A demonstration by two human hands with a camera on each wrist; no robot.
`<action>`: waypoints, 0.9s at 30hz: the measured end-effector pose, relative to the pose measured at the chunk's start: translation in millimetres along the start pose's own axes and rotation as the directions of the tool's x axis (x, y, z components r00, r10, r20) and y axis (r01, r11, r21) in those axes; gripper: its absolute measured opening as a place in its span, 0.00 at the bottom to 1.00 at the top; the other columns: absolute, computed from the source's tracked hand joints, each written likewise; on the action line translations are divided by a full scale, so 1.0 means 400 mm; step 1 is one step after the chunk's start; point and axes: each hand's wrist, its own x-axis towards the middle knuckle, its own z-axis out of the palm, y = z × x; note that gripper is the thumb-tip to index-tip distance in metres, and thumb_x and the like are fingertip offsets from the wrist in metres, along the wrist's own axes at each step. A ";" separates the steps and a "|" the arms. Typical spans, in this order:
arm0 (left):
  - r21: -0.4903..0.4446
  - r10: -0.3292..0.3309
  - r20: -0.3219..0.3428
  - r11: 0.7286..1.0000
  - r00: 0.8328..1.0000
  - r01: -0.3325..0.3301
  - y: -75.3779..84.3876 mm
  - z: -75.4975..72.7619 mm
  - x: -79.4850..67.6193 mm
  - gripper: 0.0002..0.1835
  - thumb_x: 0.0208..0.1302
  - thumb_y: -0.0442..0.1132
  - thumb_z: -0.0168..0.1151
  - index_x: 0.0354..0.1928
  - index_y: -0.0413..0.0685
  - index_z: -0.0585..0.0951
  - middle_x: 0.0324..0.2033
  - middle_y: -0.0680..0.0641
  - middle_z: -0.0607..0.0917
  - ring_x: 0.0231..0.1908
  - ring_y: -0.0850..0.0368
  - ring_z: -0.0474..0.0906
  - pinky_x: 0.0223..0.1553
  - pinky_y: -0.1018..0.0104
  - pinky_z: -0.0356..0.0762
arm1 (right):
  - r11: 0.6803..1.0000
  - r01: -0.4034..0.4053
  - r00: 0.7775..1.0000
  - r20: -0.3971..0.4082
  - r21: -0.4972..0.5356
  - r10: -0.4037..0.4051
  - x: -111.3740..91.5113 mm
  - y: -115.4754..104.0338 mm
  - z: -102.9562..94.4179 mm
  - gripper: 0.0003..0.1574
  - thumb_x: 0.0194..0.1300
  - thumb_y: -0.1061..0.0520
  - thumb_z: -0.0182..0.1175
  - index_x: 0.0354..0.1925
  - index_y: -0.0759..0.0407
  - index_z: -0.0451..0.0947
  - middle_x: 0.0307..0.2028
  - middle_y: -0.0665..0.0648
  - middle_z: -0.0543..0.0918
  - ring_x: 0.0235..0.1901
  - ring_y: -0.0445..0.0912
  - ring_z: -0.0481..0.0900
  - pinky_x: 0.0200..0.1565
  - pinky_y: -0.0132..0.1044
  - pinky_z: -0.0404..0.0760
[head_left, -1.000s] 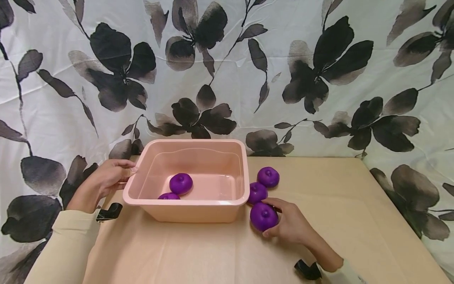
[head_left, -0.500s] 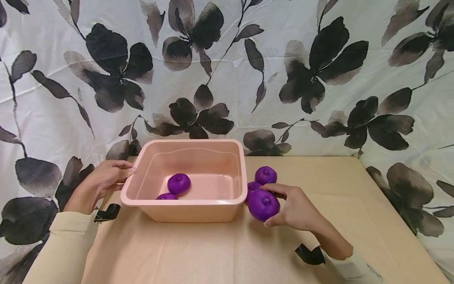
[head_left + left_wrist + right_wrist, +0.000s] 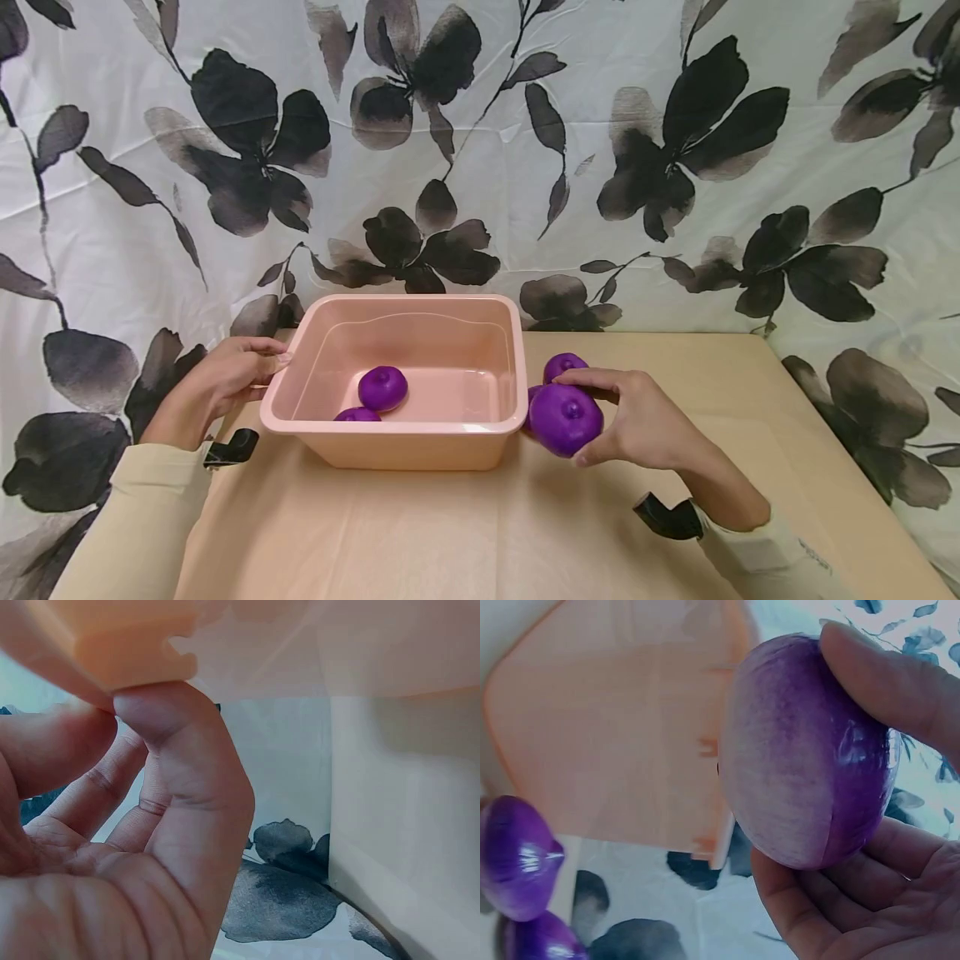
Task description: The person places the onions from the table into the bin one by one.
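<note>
My right hand (image 3: 648, 421) holds a purple onion (image 3: 566, 419) between thumb and fingers, raised above the table to the right of a pink plastic basin (image 3: 416, 450). The right wrist view shows the held onion (image 3: 810, 750) from its paler underside. Behind it, two more onions (image 3: 562, 365) sit by the basin's right side, one mostly hidden. Inside the basin lie two onions (image 3: 382, 388), the nearer one partly covered by the front rim. My left hand (image 3: 225, 379) pinches the basin's left rim; thumb and forefinger (image 3: 176, 742) meet at that edge in the left wrist view.
A tan table (image 3: 720, 392) carries everything, its back edge running just behind the basin. White cloth (image 3: 555, 50) printed with dark flowers hangs behind and shows at both sides. Black wrist mounts (image 3: 667, 518) stick out from the sleeves.
My right hand has lifted the onion off the table and moved it slightly up and right, now overlapping the onions behind. The left hand keeps its pinch on the basin.
</note>
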 end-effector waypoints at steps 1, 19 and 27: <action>-0.009 -0.003 0.002 1.000 1.000 0.003 0.000 -0.001 -0.001 0.06 0.76 0.36 0.58 0.47 0.53 0.83 0.31 0.61 0.86 0.34 0.67 0.84 0.38 0.67 0.86 | 1.000 0.011 1.000 0.002 -0.001 -0.011 0.004 -0.004 -0.005 0.54 0.28 0.57 0.88 0.60 0.52 0.83 0.59 0.59 0.86 0.59 0.56 0.83 0.61 0.56 0.80; -0.001 0.007 -0.016 1.000 1.000 -0.007 0.002 -0.005 -0.004 0.06 0.76 0.35 0.59 0.48 0.50 0.83 0.32 0.61 0.85 0.34 0.68 0.84 0.38 0.66 0.86 | 0.998 0.060 0.993 0.101 -0.016 -0.059 0.139 -0.159 -0.023 0.55 0.30 0.58 0.88 0.63 0.51 0.82 0.53 0.55 0.88 0.49 0.53 0.86 0.50 0.47 0.87; -0.005 0.008 -0.013 1.000 1.000 -0.008 0.003 0.004 -0.002 0.07 0.75 0.34 0.58 0.49 0.47 0.83 0.32 0.60 0.85 0.34 0.67 0.84 0.38 0.66 0.86 | 0.990 0.131 0.985 0.122 -0.047 -0.124 0.207 -0.210 -0.019 0.54 0.31 0.57 0.88 0.62 0.50 0.83 0.52 0.53 0.89 0.47 0.49 0.87 0.49 0.44 0.86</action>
